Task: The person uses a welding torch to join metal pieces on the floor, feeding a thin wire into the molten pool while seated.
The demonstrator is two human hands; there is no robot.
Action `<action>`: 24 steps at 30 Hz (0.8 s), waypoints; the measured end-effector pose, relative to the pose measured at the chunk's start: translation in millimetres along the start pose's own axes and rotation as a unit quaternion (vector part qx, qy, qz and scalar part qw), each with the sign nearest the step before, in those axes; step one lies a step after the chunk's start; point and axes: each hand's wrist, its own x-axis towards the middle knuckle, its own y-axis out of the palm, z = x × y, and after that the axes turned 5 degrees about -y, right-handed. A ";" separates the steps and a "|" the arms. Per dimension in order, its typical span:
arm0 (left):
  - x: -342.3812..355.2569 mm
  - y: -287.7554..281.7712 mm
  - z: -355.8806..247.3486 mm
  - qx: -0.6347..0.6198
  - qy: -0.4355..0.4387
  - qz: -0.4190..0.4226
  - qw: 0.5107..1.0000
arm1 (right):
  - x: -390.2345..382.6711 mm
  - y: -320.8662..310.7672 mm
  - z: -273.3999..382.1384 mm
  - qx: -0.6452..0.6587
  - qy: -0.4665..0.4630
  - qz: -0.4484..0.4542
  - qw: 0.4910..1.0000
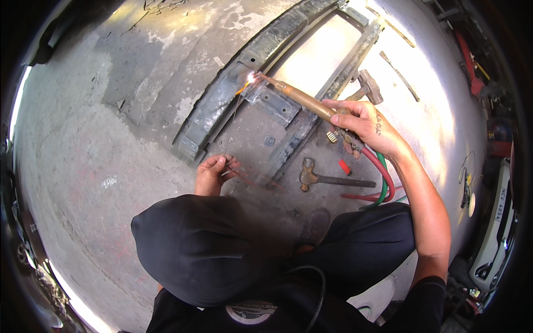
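Observation:
My right hand (367, 126) grips a brass gas welding torch (307, 101) by its handle. A bright flame (252, 77) burns at the torch's tip, right against a grey, worn metal frame (222, 102) on the floor. It touches the spot where a short bracket (273, 105) meets the frame's curved beam. Between the thumb and fingers of my left hand (212, 169) is a thin welding rod (235, 112), its upper end close to the flame. An orange glow shows beside that end. The rod's lower length blurs near my knee.
Right of the frame lie a hammer (333, 180), a second heavy hammer (367, 89), a red piece (345, 167) and a thin metal bar (400, 76). Red and green hoses (388, 177) curve down from the torch. A white car bumper (496, 222) stands at the far right.

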 end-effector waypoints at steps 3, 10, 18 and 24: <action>-1.4 1.8 -0.9 0.005 0.001 0.003 1.000 | 0.3 -1.3 -2.0 -0.004 -0.002 0.000 1.000; -0.4 1.6 -0.9 0.000 0.002 0.001 1.000 | -0.8 0.6 1.4 -0.004 0.000 -0.003 1.000; 2.9 -1.0 0.5 0.005 -0.003 0.005 1.000 | -1.2 0.2 1.6 0.000 0.006 -0.001 1.000; 3.1 -1.5 0.5 0.005 -0.004 0.005 1.000 | -1.5 1.5 4.7 0.003 0.008 -0.003 1.000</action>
